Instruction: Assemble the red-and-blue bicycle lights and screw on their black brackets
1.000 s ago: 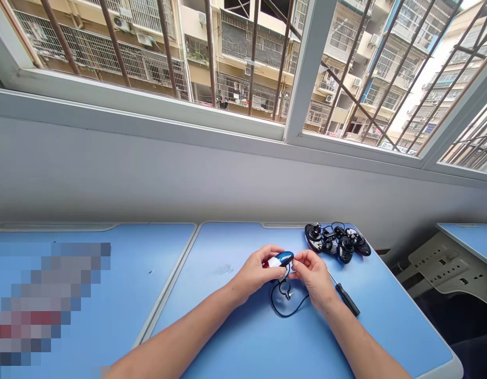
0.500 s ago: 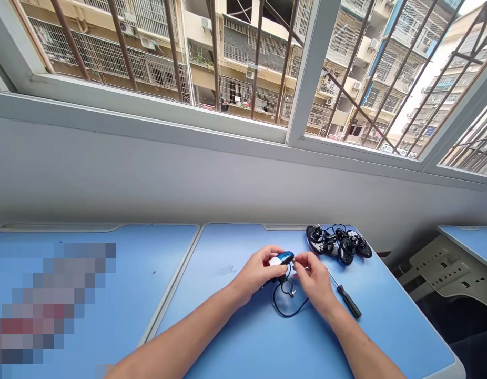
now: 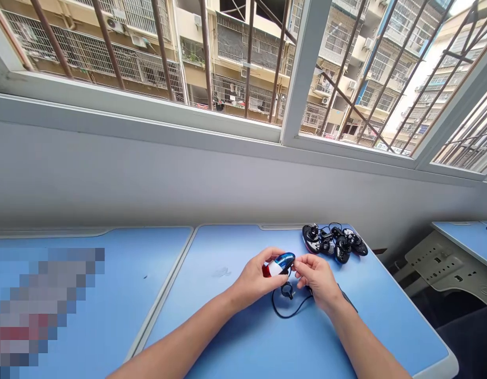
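My left hand [image 3: 256, 273] is wrapped around a small oval device [image 3: 275, 268] with a blue, white and red shell and a black underside. At the device's blue end, the thumb and fingers of my right hand [image 3: 315, 276] are pinched together; whatever is between them is too small to make out. A black cable [image 3: 285, 317] loops below the device onto the table. Beside the cable, a black ring clamp [image 3: 286, 290] hangs under my left thumb. Behind my right wrist lies a screwdriver [image 3: 349, 300], only part of its black handle showing.
Several similar devices [image 3: 338, 243] with cables and clamps lie in a cluster at the back right of the blue table [image 3: 220, 326]. A second table adjoins on the left, partly under a blurred patch. Wall and barred windows stand behind; another desk [image 3: 464, 237] is at far right.
The device has turned in my left hand, so more of its white and red shell shows. My right hand has shifted and now covers the screwdriver's shaft. The view has moved slightly right.
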Demonstrator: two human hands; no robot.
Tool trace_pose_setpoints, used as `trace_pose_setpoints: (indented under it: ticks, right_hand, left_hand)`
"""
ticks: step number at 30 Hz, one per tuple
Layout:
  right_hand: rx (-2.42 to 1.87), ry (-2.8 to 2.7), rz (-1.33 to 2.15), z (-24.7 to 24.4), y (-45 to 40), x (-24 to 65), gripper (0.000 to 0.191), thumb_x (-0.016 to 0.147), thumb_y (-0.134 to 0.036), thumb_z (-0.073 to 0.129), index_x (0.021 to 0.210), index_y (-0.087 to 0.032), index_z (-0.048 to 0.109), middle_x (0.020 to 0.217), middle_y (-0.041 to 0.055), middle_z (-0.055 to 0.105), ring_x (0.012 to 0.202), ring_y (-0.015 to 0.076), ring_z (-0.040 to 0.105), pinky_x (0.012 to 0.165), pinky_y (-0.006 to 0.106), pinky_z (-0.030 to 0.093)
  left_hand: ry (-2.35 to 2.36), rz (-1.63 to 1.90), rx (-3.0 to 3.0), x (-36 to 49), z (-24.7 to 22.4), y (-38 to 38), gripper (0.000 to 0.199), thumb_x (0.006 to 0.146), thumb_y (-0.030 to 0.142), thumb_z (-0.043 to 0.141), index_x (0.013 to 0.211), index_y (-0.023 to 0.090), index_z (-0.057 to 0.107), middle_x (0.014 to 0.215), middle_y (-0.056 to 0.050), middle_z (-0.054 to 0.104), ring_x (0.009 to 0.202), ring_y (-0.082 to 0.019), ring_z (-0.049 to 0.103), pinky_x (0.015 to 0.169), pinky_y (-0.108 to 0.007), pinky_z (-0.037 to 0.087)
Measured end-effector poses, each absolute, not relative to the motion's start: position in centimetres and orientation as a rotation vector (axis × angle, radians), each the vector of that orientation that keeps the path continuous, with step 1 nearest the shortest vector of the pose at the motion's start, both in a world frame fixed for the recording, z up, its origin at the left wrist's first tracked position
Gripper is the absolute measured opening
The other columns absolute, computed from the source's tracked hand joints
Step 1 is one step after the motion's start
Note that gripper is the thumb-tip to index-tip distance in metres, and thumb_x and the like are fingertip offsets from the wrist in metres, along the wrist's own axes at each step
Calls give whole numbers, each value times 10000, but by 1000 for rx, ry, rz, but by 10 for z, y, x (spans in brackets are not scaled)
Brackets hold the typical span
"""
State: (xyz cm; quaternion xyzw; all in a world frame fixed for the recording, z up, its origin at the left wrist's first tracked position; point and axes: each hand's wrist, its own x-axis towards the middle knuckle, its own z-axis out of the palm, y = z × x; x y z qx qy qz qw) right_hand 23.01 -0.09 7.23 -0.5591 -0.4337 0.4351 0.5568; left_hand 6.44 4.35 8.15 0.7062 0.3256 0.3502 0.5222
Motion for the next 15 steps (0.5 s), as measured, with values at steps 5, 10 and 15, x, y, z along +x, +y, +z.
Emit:
trace_pose_setpoints:
  ticks: [5,10,15]
  right_hand:
    - [-1378,-1147,847,66,-2,231,316,684,-481,694,663,-180,599,584,9,603,512,141,540,443,252,468]
    - [-1427,-1353,543,56,-3,231,211,744,-393,651,632,-223,598,628,24,598,604,178,531,616,309,468]
    - [-1414,-1546,362,71,-8,242,138,771,-377,644,718,-251,660,748,55,675,715,227,600,700,340,465]
  left_hand:
    - [784,748,1529,65,87,41,358,637,258,684,983,190,622,911,-26,672,698,-172,588,606,-268,429]
    - [778,645,1358,64,85,44,391,633,357,714,958,177,595,770,-2,642,695,-181,591,610,-269,414]
    - [816,537,1280,59,85,50,421,661,415,676,1009,203,572,722,20,633,694,-193,608,569,-254,378]
